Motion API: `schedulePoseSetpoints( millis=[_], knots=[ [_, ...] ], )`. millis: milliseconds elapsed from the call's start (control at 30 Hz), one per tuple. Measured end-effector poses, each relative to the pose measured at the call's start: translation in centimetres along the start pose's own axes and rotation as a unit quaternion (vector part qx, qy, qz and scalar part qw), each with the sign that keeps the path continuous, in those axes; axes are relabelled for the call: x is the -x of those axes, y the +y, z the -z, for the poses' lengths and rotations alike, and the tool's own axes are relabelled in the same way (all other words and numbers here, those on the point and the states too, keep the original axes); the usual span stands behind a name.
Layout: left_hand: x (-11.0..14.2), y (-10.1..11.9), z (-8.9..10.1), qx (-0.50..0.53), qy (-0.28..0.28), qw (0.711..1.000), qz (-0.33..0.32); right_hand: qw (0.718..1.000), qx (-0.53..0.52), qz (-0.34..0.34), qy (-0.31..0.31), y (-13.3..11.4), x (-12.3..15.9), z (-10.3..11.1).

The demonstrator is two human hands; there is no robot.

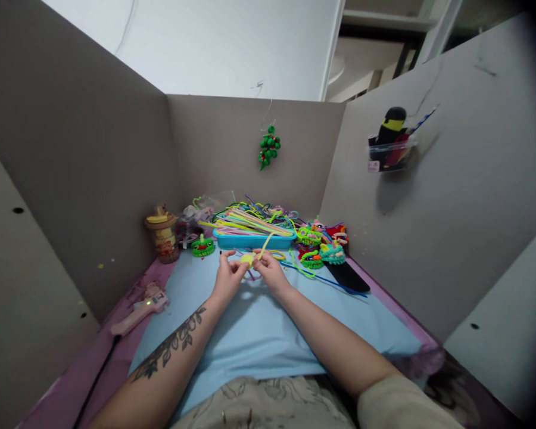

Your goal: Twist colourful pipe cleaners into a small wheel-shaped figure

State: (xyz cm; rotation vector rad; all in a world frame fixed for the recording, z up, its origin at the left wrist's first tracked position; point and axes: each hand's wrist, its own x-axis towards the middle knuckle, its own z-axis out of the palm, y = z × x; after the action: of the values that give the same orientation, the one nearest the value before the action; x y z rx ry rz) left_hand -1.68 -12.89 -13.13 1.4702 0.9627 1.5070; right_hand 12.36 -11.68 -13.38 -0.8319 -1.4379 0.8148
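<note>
Between my two hands is a yellow pipe cleaner, wound into a small flat coil with a straight tail rising to the right. My left hand pinches the coil's left side between thumb and fingers. On the other side, my right hand grips the pipe cleaner where its tail leaves the coil. Just below the fingers a purple piece shows, partly hidden. Behind the hands stands a blue tray heaped with pastel pipe cleaners.
Finished fuzzy figures cluster right of the tray, near a black flat object and a loose blue pipe cleaner. A green figure sits left. Further left are a lidded cup and a pink glue gun with a cord. Grey panels enclose the table.
</note>
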Motion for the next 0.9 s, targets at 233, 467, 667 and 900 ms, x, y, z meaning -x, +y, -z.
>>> schedulePoseSetpoints(
  millis=[233, 467, 667, 900],
  knots=[
    [-0.2, -0.6, -0.1, 0.029, 0.004, 1.0, 0.002, 0.999, 0.028, 0.008, 0.034, 0.7, -0.4, 0.0],
    [-0.1, -0.3, -0.2, 0.042, -0.002, 0.999, 0.02, 0.998, 0.041, 0.012, 0.035, 0.6, -0.3, 0.0],
    [-0.2, -0.1, -0.4, 0.076, 0.007, 0.996, 0.05, 0.999, 0.028, -0.005, 0.04, 0.9, -0.4, 0.0],
    [-0.1, 0.0, -0.4, 0.105, 0.002, 0.991, 0.088, 0.999, 0.008, -0.012, 0.038, 1.4, -0.5, 0.1]
  ],
)
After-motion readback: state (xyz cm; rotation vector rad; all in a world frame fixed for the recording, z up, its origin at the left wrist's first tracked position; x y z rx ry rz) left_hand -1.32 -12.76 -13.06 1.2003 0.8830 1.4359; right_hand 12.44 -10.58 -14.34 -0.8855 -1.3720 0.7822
